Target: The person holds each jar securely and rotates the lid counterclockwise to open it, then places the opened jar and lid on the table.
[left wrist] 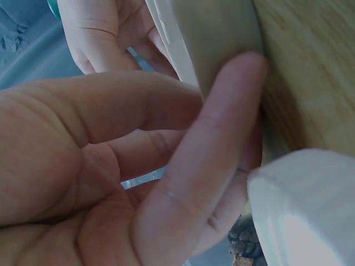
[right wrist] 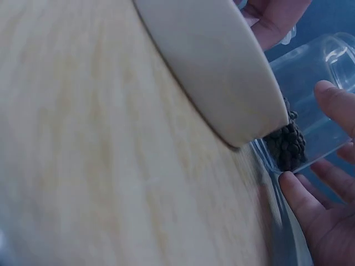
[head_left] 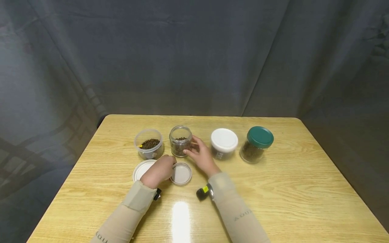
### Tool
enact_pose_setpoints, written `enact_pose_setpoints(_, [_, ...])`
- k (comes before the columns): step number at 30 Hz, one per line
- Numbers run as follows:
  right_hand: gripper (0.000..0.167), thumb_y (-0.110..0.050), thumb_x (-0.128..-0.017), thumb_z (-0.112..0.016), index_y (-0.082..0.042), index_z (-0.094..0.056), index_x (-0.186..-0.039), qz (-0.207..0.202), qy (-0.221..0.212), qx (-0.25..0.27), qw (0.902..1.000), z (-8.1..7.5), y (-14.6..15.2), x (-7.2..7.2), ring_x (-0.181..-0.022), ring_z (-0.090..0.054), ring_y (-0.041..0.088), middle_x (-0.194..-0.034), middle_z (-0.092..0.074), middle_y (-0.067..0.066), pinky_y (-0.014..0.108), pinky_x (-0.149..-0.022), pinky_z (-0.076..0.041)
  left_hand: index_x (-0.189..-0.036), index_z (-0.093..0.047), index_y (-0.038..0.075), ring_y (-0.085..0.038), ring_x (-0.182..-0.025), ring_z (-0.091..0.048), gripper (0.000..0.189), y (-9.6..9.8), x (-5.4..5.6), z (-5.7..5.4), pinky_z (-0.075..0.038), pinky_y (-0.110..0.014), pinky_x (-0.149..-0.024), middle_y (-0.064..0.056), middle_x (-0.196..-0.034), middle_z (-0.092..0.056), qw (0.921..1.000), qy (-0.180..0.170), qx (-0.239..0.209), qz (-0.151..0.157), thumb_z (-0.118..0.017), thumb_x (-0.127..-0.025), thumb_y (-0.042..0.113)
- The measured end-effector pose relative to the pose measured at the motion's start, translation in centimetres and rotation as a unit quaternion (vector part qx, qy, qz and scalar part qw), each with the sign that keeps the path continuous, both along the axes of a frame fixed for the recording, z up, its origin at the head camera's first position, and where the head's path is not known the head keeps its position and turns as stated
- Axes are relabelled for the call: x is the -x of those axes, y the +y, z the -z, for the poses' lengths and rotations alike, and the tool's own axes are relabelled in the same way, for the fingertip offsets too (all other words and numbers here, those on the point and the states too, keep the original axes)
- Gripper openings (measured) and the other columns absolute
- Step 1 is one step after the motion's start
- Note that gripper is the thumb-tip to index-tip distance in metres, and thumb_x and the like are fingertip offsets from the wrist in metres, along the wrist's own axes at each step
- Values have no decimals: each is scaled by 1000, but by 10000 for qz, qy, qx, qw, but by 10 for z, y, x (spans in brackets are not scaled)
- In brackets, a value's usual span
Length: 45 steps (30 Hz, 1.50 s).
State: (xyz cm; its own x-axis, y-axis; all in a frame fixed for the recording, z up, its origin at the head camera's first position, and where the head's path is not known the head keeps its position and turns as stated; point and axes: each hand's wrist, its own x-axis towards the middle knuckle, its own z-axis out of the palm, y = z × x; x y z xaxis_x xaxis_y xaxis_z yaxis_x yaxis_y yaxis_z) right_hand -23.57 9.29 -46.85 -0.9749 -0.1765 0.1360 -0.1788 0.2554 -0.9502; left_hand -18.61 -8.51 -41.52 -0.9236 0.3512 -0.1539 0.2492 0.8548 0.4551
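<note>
My left hand [head_left: 161,168] pinches the edge of a round, shallow pale lid [head_left: 181,174] close over the table. In the left wrist view the thumb and fingers meet at the rim of that lid [left wrist: 219,39]. My right hand [head_left: 202,156] holds an uncovered glass jar [head_left: 180,143] from its right side, thumb in front. Dark brown pellets [right wrist: 285,145] lie in the lower part of the jar. Just left of it stands an uncovered clear plastic tub [head_left: 149,143] with similar pellets and a small yellow spot inside.
A white lid [head_left: 141,169] lies in front of the tub, partly hidden by my left hand. To the right stand a white-lidded tub [head_left: 224,140] and a green-lidded glass jar [head_left: 253,152] of brown contents. The wooden table [head_left: 288,189] ends at a dark curtain [head_left: 188,60].
</note>
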Motion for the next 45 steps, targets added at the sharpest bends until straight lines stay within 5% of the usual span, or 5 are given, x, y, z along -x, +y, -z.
enact_pose_setpoints(20, [59,-7,-96,-68,-8,-44,-150,161,68,177,9997,-20,10,-22,-125,-58,34,-140,-55,16,41,-102,-54,-73,-64,4,-16,-62,-46,20,1,2,4,-41,-26,-54,-1,-66,-52,9998,104,-156,-28,-62,-80,-15])
enact_pose_setpoints(28, [40,3,-94,-64,-1,-58,-133,529,1142,158,9919,-24,28,-41,-113,-61,30,-124,-62,18,37,-97,-56,-81,-64,-1,-18,-69,-49,8,2,-1,0,-47,-31,-61,-3,-69,-52,9970,699,-338,66,-63,-85,-8])
enact_pose_setpoints(32, [29,8,-92,-65,2,-65,-121,852,2155,-128,9727,-23,40,-48,-104,-64,28,-111,-66,14,33,-93,-57,-104,-68,-2,-23,-84,-62,15,7,-4,-2,-57,-39,-74,-10,-89,-66,9935,1007,-525,-116,-64,-89,-1])
enact_pose_setpoints(37, [25,10,-90,-65,1,-69,-112,1289,2761,-423,9515,-21,56,-56,-98,-64,24,-106,-68,11,25,-89,-57,-107,-68,1,-28,-94,-66,17,17,-8,-5,-58,-42,-80,-14,-102,-66,9900,1117,-831,-212,-66,-90,2])
enact_pose_setpoints(45, [24,6,-92,-62,-1,-66,-115,2060,2102,-487,9545,-22,82,-69,-105,-61,21,-109,-66,12,22,-91,-54,-117,-67,1,-29,-101,-64,25,32,-8,-8,-57,-42,-86,-15,-112,-63,9848,1218,-1229,159,-69,-93,4])
